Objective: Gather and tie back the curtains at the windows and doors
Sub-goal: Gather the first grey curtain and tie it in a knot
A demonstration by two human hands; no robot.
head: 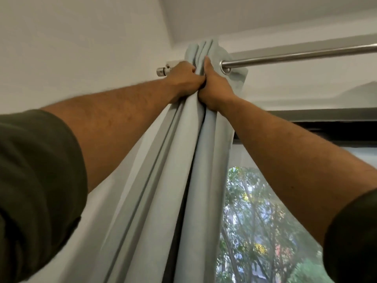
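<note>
Both arms are reaching high, and the two hands are clutching the top of the curtain (189, 160) just under the rod (295, 55). The left hand (184, 75) is curling its fingers into the folds from the left, close to the rod's end cap (161, 71). The right hand (214, 86) is gripping the bundle from the right, its thumb lying up along the pleats. The hands are touching each other, with the cloth clamped between them.

From here, my worry is the rod itself. Pulling downward on the bunched cloth at this height is loading the bracket near the wall, and a hard tug could strain the fitting or the metal eyelet (224, 67) showing on the rod. If one hand lets go to reach for a tie, I think the folds are likely to spring loose and spread back across the window (265, 221). No tie-back is showing anywhere.

The curtain is a pale blue-grey, plain and fairly heavy looking, hanging in long soft pleats. It is sitting gathered at the far left end of the rod, leaving the glass to the right uncovered, with green trees showing outside.
</note>
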